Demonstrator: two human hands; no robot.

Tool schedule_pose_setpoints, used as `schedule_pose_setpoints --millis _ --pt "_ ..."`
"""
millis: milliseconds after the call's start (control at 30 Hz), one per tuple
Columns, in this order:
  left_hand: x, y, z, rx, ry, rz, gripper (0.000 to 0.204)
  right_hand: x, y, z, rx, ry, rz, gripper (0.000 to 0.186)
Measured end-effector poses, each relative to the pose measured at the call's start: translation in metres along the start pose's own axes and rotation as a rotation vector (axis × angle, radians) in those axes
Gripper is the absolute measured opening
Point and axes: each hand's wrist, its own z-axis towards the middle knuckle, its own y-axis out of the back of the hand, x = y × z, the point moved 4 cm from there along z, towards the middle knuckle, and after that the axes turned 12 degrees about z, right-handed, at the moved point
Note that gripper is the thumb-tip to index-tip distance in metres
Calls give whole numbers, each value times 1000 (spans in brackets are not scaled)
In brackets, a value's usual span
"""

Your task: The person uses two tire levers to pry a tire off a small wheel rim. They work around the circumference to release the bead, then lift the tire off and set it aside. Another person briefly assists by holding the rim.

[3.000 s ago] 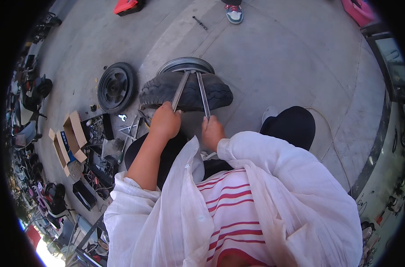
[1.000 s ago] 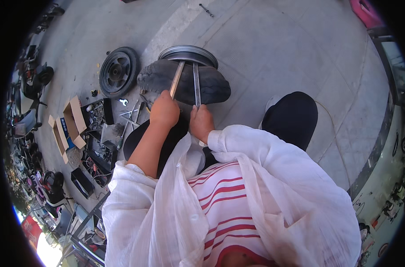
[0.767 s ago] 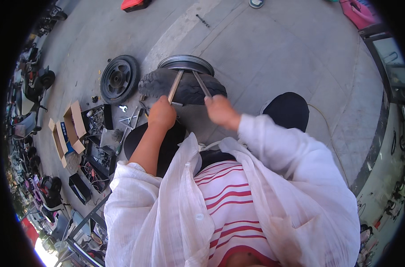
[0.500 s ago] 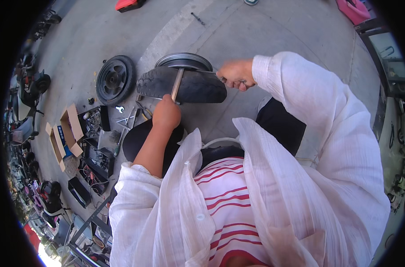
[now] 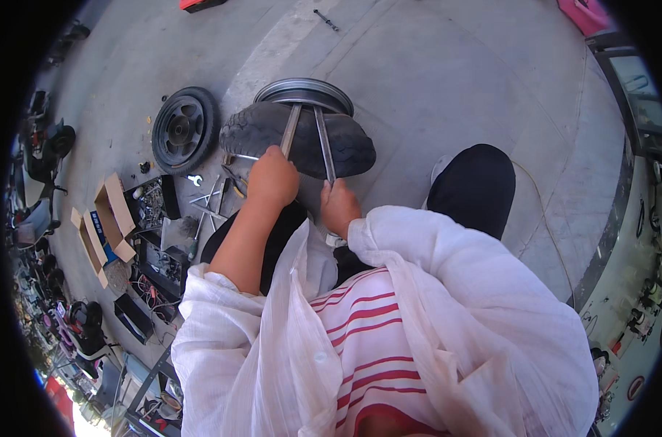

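Note:
A black, worn tyre [image 5: 252,138] lies on the ground in front of me, with a grey metal wheel rim [image 5: 303,87] showing at its far side. My left hand [image 5: 274,180] is closed round a flat tyre lever [image 5: 291,130] that reaches across the tyre to the rim. Just to the right, my right hand [image 5: 340,209] grips a second tyre lever [image 5: 324,144], also laid over the tyre with its far end at the rim. Both lever tips are hidden where tyre and rim meet.
A complete black wheel [image 5: 179,131] lies to the left. Closer in are pliers [image 5: 235,182], a spanner [image 5: 195,180], black tool trays [image 5: 153,200] and an open cardboard box [image 5: 116,207]. A long bolt [image 5: 326,20] lies far ahead. Scooters [image 5: 43,164] line the left edge.
My right hand has come from the tyre's far right side toward me and now pulls back the second lever, which has swung nearly parallel to the first. My left hand stays on its lever.

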Motion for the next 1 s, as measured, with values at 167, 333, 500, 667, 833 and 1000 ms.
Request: schedule_pose_setpoints --millis 167,333,500,667,833,1000 --pt "15 0 -26 4 35 34 29 8 -16 -23 79 20 46 32" --pt "3 9 -60 21 36 74 32 25 -13 -23 94 75 150 31" --pt "0 12 -59 9 27 148 39 47 -7 -10 138 77 237 30" --pt "-10 -18 -43 -15 115 127 47 65 13 13 189 148 236 32" --pt "-58 27 -15 15 -205 328 41 46 16 45 160 216 219 31" --pt "-47 48 17 187 -471 751 33 45 28 36 29 155 324 39"
